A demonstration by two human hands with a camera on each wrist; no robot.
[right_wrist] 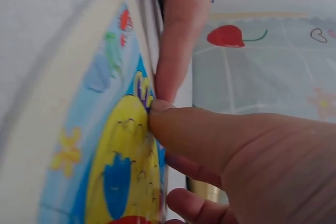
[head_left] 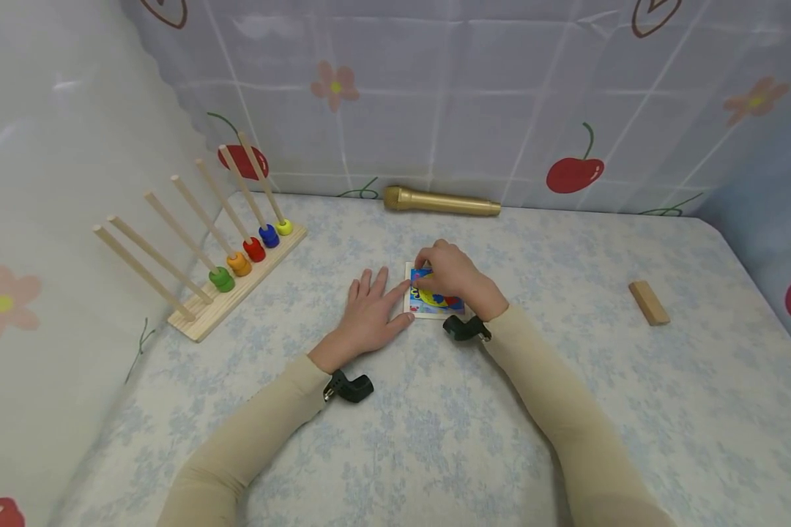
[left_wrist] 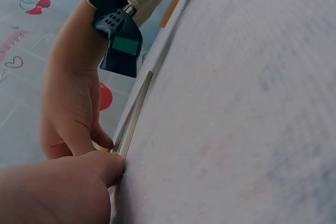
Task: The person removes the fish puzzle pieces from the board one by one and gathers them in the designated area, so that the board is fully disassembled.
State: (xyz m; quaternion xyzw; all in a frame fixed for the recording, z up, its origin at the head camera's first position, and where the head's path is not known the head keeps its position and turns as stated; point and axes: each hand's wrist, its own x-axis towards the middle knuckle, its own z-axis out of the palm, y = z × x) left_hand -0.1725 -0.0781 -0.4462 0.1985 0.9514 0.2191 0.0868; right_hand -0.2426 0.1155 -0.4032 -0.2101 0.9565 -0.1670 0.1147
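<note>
On the table lies a small flat fish picture board [head_left: 438,314], blue with a pale frame. In the right wrist view a yellow fish [right_wrist: 116,145] fills much of it; a faint line near the bottom may be a puzzle seam. My left hand [head_left: 362,318] rests palm down with spread fingers, index finger and thumb touching the board's left edge. My right hand [head_left: 455,272] bends over the upper part. Its thumb [right_wrist: 184,129] sits on the picture by the fish's tail, while its other fingers curl at the far edge. The left index finger [right_wrist: 178,45] lies close to that thumb.
At the left stands a wooden peg rack [head_left: 237,296] with tall pegs and coloured rings. A gold microphone [head_left: 443,201] lies along the back edge. To the right is a wooden block [head_left: 649,303]. A patterned curtain [head_left: 442,102] hangs behind the table.
</note>
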